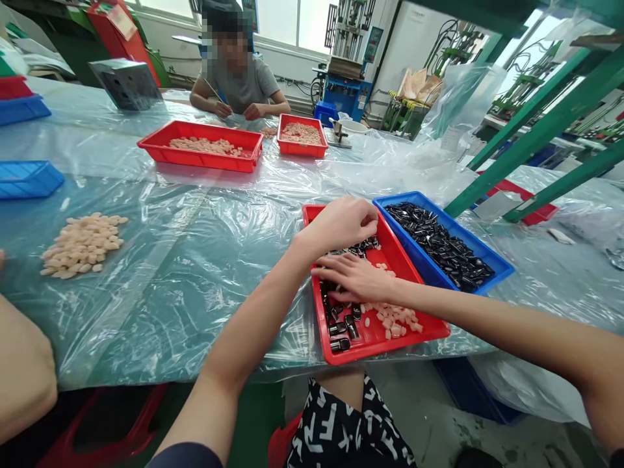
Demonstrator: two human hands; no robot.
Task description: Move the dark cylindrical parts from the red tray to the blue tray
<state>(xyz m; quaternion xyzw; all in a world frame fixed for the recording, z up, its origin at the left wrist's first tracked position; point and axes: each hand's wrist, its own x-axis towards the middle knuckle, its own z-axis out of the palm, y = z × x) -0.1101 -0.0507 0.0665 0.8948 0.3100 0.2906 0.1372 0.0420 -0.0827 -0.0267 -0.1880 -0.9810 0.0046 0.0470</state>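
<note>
My left hand is over the far part of a red tray, its fingers curled together. Whatever they may hold is hidden. Lower in the same tray, my right hand lies palm down with the fingers spread, touching small shiny black pieces. These black pieces line the tray's left side and its far end. Small pale pink pieces are heaped in the near right part, partly under my right wrist.
A blue tray full of black pieces adjoins on the right. Leftward lies a pale pile on the plastic-covered table. Across sit two red trays of pale pieces, before a seated person. Green metal bars slant at right.
</note>
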